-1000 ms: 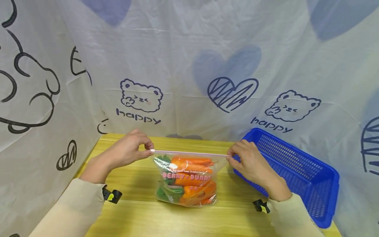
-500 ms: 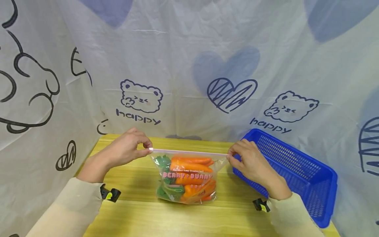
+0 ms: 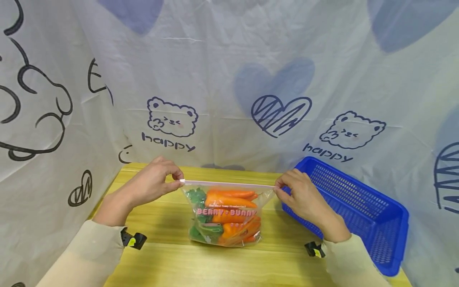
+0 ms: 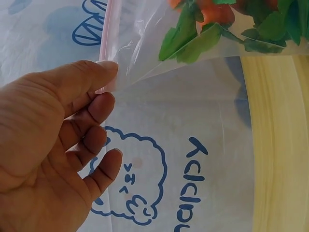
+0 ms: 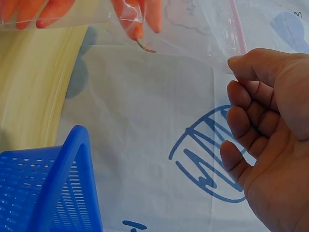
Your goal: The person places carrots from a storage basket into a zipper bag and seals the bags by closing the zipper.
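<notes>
A clear zip bag (image 3: pixel 229 213) with pink "BERRY BUNNY" lettering hangs upright between the two hands, its pink top strip pulled straight. Inside it are several orange carrots (image 3: pixel 233 199) with green leafy tops (image 3: pixel 196 196) on the left side. The left hand (image 3: pixel 155 179) pinches the strip's left end at the white slider (image 3: pixel 182 181), thumb against forefinger. At the other end, the right hand (image 3: pixel 301 195) pinches the top right corner between thumb and forefinger. In both wrist views the remaining fingers curl loosely, away from the bag.
A blue perforated basket (image 3: pixel 358 211) stands at the right of the yellow wooden table (image 3: pixel 161 255), partly behind the right forearm. A white printed cloth (image 3: pixel 215 79) hangs along the back and left side.
The bag and both hands have stayed almost in place, the bag lifting very slightly. Both hands keep their pinch on the top corners, and the basket has not moved.
</notes>
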